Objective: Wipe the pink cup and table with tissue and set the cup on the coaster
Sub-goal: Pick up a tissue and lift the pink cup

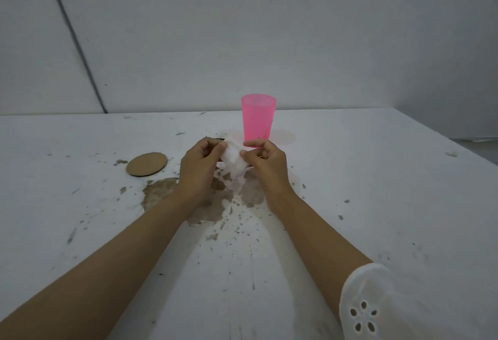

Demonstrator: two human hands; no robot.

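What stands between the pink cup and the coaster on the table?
No object does. Only the left hand, which holds the tissue with the right hand, in this view lies across the line from the pink cup to the coaster.

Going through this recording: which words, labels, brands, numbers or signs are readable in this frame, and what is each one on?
None: there is no text to read in this frame.
The pink cup has no print or logo.
The coaster is plain brown.
The tissue, pinched by the left hand and the right hand, is unprinted.
The table shows only stains and specks.
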